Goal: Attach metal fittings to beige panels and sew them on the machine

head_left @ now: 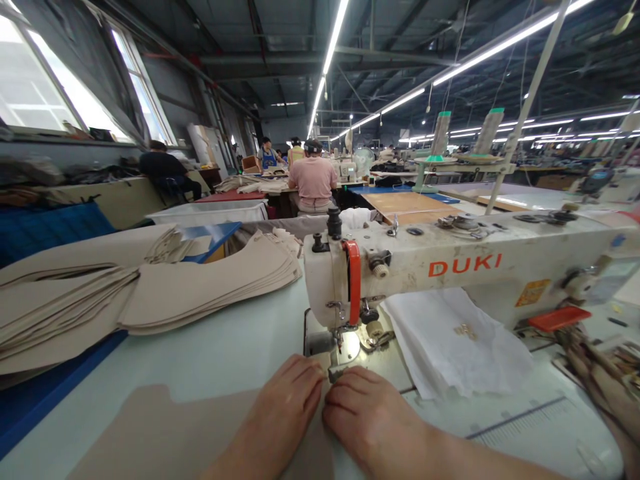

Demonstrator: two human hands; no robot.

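A flat beige fabric piece (165,433) lies on the pale table in front of a white sewing machine (400,260) lettered DUKI. My left hand (285,403) is closed over the piece's upper edge, its fingertips just short of the needle area. Close beside it, my right hand (370,413) has its fingers curled and pressed together at the same edge. The fingertips of both hands nearly meet below the presser foot (340,340). What lies under the palms is hidden.
Stacked beige cut pieces (210,287) lie at the left. A white cloth (455,340) with small items on it rests under the machine arm, near a red tray (559,319). Thread cones (440,137) stand behind. A person in pink (313,177) sits ahead, facing away.
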